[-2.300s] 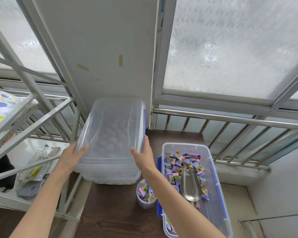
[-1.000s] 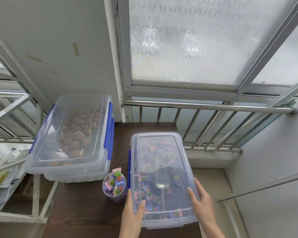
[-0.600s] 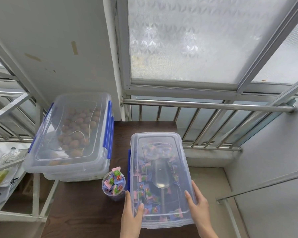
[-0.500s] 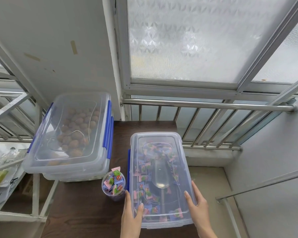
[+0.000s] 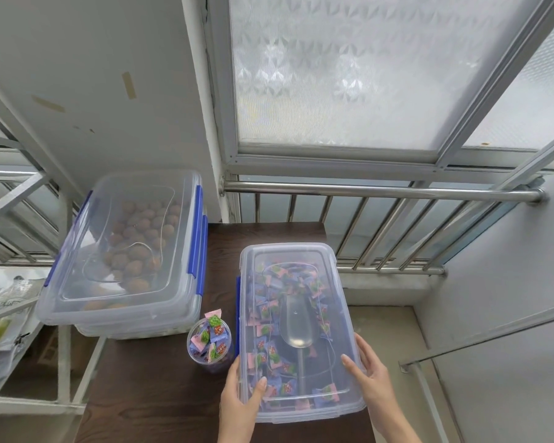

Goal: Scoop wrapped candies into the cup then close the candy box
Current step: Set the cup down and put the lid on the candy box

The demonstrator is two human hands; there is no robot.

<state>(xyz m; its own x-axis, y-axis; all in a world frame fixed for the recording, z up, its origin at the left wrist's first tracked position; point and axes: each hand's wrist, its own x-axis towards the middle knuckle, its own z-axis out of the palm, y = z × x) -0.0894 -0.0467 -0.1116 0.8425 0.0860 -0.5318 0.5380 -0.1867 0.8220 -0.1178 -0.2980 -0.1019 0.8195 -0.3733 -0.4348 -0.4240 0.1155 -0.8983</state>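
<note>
The clear candy box (image 5: 343, 314) stands on the dark table (image 5: 141, 394) at the right, with its clear lid (image 5: 288, 254) lying on top. Through the lid I see several wrapped candies (image 5: 269, 311) and a metal scoop (image 5: 296, 324). My left hand (image 5: 242, 401) grips the lid's near left edge, thumb on top. My right hand (image 5: 370, 378) holds the near right edge, fingers on the lid. A clear cup (image 5: 209, 343) full of wrapped candies stands just left of the box, close to my left hand.
A second clear box with blue latches (image 5: 125, 251), lid on and holding brown round items, sits at the table's back left. A metal railing (image 5: 381, 193) and frosted window lie behind. A white rack (image 5: 20, 308) with packets stands left of the table.
The lid left the brown-item box and now covers the candy box. In the last second my hands stayed on its near edges, shifting only slightly.
</note>
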